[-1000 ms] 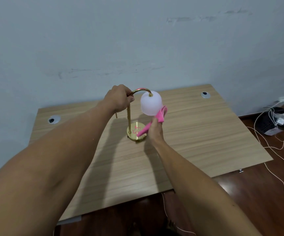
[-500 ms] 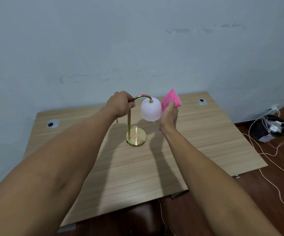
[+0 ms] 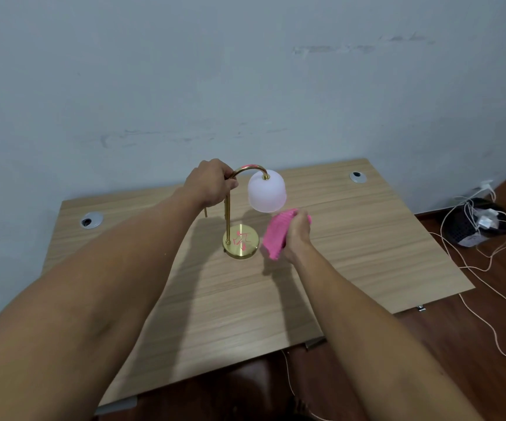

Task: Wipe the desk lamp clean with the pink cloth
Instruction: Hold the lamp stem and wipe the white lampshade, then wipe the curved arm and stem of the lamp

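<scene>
A small desk lamp with a frosted white shade, a curved gold neck and a round gold base stands near the middle of the wooden desk. My left hand is closed around the top of the gold stem, just left of the shade. My right hand grips the folded pink cloth below the shade and right of the base. The cloth is close to the base; contact with the lamp is not visible.
The desk stands against a pale wall and has two round cable grommets, one at the left and one at the right. On the brown floor to the right lie a dark basket and loose white cables.
My right hand has dropped with the pink cloth from beside the shade's right side to below it, next to the base. My left hand has stayed on the stem.
</scene>
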Action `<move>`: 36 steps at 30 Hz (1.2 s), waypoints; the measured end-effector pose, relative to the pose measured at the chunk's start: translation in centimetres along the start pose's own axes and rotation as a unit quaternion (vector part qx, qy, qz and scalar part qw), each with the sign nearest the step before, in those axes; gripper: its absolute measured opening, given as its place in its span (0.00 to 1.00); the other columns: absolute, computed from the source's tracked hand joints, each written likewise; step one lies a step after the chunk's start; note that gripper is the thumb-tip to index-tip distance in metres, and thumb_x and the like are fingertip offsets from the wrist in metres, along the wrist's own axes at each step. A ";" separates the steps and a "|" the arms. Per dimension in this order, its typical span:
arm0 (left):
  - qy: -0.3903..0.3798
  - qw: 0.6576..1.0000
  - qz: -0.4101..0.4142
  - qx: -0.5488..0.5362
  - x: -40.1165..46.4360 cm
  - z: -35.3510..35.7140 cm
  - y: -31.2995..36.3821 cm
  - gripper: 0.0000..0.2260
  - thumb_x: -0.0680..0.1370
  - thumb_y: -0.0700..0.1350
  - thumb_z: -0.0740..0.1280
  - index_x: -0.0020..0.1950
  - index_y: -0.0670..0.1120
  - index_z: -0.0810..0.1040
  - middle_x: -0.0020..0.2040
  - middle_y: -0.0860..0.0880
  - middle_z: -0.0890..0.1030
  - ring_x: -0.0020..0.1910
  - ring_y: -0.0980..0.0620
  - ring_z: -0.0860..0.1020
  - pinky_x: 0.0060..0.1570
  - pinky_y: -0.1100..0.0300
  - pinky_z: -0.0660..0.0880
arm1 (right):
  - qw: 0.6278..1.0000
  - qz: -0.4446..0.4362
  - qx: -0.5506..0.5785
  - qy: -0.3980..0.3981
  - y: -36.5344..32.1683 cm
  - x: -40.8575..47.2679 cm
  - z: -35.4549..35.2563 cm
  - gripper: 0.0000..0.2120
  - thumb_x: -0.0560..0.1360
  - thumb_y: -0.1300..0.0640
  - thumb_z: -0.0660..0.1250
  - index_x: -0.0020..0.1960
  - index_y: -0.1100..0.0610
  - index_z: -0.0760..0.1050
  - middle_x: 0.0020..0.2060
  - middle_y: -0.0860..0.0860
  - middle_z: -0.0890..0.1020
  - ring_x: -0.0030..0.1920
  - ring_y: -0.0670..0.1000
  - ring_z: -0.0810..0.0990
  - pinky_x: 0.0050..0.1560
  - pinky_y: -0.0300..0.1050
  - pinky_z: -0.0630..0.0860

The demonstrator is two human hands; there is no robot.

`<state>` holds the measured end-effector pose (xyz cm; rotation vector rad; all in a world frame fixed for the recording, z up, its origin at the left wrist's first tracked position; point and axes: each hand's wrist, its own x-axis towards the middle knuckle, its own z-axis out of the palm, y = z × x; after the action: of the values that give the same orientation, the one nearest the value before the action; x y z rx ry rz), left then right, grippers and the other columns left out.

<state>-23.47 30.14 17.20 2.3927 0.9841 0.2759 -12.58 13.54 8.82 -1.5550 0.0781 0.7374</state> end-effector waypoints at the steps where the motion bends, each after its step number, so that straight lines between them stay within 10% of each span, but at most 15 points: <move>1: 0.000 1.000 0.000 -0.001 0.0 0.0 0.0 0.07 0.78 0.49 0.70 0.49 0.48 0.85 0.42 0.46 0.84 0.45 0.43 0.81 0.50 0.49 0.79 | 0.999 -0.020 -0.021 0.025 -0.2 -0.1 -0.3 0.15 0.84 0.53 0.49 0.41 0.53 0.65 0.41 0.53 0.72 0.44 0.53 0.74 0.44 0.46 0.71; 7: -0.002 1.000 0.002 0.003 0.0 -0.1 0.0 0.06 0.78 0.49 0.70 0.48 0.49 0.85 0.42 0.47 0.84 0.46 0.43 0.81 0.50 0.51 0.79 | 0.997 -0.077 0.028 0.004 -0.3 -1.9 1.5 0.14 0.81 0.49 0.53 0.45 0.55 0.74 0.39 0.52 0.73 0.40 0.51 0.73 0.37 0.45 0.69; 12: -0.008 1.000 0.000 0.002 -0.1 -0.2 0.2 0.05 0.78 0.49 0.70 0.48 0.51 0.85 0.43 0.47 0.84 0.47 0.44 0.81 0.52 0.50 0.79 | 0.998 -0.012 -0.006 -0.054 1.3 -3.0 2.2 0.18 0.85 0.55 0.51 0.48 0.60 0.76 0.41 0.61 0.82 0.46 0.50 0.81 0.69 0.54 0.75; 16: -0.009 1.000 -0.005 -0.003 -0.2 -0.2 0.2 0.05 0.78 0.49 0.70 0.48 0.50 0.85 0.42 0.47 0.84 0.47 0.44 0.82 0.51 0.50 0.79 | 0.991 0.087 0.104 -0.014 0.4 -3.0 1.5 0.18 0.87 0.51 0.45 0.41 0.53 0.61 0.36 0.56 0.71 0.38 0.53 0.73 0.41 0.49 0.75; 21: -0.016 1.000 -0.011 -0.007 -0.3 -0.4 0.3 0.05 0.78 0.49 0.70 0.48 0.50 0.85 0.42 0.48 0.84 0.46 0.44 0.82 0.49 0.51 0.79 | 0.991 0.017 0.101 0.089 -2.3 -1.7 0.5 0.16 0.77 0.50 0.52 0.31 0.50 0.61 0.35 0.48 0.62 0.34 0.53 0.59 0.35 0.41 0.62; 28: -0.060 0.997 -0.021 -0.053 0.0 -1.4 0.0 0.07 0.75 0.50 0.75 0.48 0.47 0.86 0.43 0.49 0.86 0.46 0.49 0.85 0.55 0.47 0.81 | 0.990 -0.131 0.017 0.042 -7.3 -1.6 1.2 0.12 0.80 0.50 0.53 0.39 0.52 0.62 0.37 0.52 0.66 0.36 0.51 0.67 0.36 0.46 0.63; 36: -0.041 0.993 -0.083 -0.069 -1.7 -1.5 -3.4 0.48 0.61 0.59 0.83 0.76 0.48 0.67 0.72 0.46 0.74 0.69 0.44 0.74 0.69 0.46 0.70 | 0.982 -0.166 -0.053 -0.078 -8.0 -3.0 4.8 0.15 0.71 0.42 0.53 0.42 0.54 0.65 0.39 0.51 0.68 0.43 0.54 0.69 0.46 0.52 0.65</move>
<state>-27.27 31.56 16.64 2.1660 1.0825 0.1780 -13.10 18.01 17.53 -1.5558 -0.3342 0.6024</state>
